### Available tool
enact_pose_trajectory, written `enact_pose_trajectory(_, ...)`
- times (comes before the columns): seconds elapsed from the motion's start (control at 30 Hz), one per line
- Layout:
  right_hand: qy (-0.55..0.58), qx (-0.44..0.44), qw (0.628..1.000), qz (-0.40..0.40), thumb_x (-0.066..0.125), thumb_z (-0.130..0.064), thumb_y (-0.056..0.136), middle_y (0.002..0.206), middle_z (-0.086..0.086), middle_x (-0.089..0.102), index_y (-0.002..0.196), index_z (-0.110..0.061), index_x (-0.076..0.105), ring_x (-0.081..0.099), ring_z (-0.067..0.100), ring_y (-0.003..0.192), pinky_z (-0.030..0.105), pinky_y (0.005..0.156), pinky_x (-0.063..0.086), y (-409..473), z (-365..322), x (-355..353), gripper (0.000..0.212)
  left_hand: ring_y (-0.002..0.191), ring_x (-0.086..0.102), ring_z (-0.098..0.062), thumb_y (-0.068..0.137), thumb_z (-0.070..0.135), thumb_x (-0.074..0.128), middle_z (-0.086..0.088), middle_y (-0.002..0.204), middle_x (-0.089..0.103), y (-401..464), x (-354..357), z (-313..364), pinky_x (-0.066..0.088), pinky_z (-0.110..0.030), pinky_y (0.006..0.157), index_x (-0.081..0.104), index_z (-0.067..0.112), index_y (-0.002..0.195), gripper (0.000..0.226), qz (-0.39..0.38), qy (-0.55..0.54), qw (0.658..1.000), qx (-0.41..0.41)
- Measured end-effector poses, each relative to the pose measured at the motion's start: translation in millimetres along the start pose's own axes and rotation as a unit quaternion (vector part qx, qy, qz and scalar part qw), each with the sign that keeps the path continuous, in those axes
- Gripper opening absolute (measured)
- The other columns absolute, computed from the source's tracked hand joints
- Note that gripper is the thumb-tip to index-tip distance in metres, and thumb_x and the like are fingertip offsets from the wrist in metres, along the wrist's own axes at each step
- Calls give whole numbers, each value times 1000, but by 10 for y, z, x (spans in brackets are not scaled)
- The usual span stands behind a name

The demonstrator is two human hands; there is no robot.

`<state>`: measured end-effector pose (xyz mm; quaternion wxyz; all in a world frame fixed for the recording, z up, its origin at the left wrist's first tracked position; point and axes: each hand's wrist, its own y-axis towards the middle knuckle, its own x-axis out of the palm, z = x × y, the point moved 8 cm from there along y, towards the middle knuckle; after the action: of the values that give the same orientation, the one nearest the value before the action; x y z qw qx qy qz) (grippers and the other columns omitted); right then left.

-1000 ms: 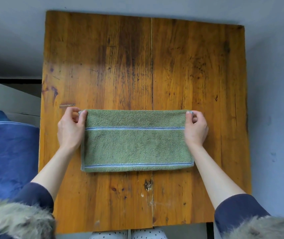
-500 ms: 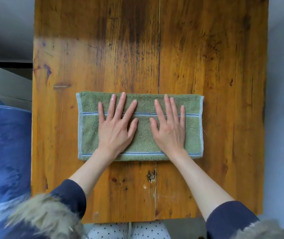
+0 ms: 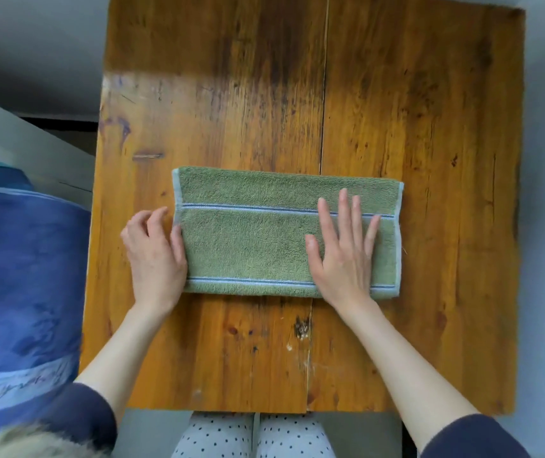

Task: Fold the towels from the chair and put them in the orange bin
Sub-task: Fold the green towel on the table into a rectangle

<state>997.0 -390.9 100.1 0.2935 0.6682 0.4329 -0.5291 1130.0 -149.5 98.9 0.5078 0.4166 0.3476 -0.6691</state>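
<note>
I count one green towel point(image 3: 264, 239), a folded terry rectangle with two blue stripes, lying mid-desk point(image 3: 429, 127) on worn wooden planks. My right hand point(image 3: 343, 259) presses it flat, fingers straight; my left hand point(image 3: 155, 256) pinches its left edge with curled fingers.

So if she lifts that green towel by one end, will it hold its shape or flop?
Probably flop: the green towel is soft looped cloth lying in flat folded layers, so the layers would likely sag apart. It looks light for its size. It seems unlikely to slide on the wooden table while her right hand lies flat on it.
</note>
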Motion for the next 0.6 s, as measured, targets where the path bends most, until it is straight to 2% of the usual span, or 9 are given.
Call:
enact_pose_trajectory(0.07, -10, -53, 998, -18, 35, -40, 94, 156, 7, 9, 148, -22, 19, 5, 25, 145, 53, 115, -4, -66, -281, 105, 59, 107, 42, -39, 93, 22, 52, -25, 113, 51, -54, 8, -112, 28, -41, 93, 56, 1, 111, 28, -6, -19, 997, -73)
enact_pose_trajectory(0.13, -21, -83, 996, -35, 37, -42, 92, 156, 7, 9, 147, -23, 22, 6, 25, 144, 55, 113, 0, -70, -437, 213, 60, 107, 42, -37, 92, 27, 56, -22, 111, 53, -76, 42, -157, 29, -41, 92, 58, 3, 106, 29, -28, -38, 992, -116)
enact_pose_trajectory(0.27, -41, -79, 994, -60, 34, -50, 91, 155, 5, 8, 147, -24, 21, 8, 24, 144, 54, 113, 3, -40, -436, 348, 63, 112, 40, -37, 89, 31, 59, -21, 115, 51, -42, 43, -108, 29, -42, 95, 60, 4, 106, 31, -58, -37, 984, -167)
enact_pose_trajectory(0.43, -51, -67, 994, -66, 30, -52, 93, 156, 5, 7, 148, -24, 17, 7, 22, 144, 52, 114, 2, -63, -421, 372, 64, 114, 41, -36, 90, 35, 54, -15, 115, 56, 5, 93, -123, 33, -44, 94, 64, 10, 105, 30, -103, -11, 974, -202)
enact_pose_trajectory(0.6, -64, -61, 993, -73, 29, -57, 91, 155, 6, 10, 147, -24, 22, 11, 25, 144, 57, 111, 4, -46, -464, 334, 66, 103, 50, -34, 90, 32, 50, -12, 99, 62, 77, 39, -96, 32, -43, 88, 61, 12, 90, 23, -109, -7, 979, -170)
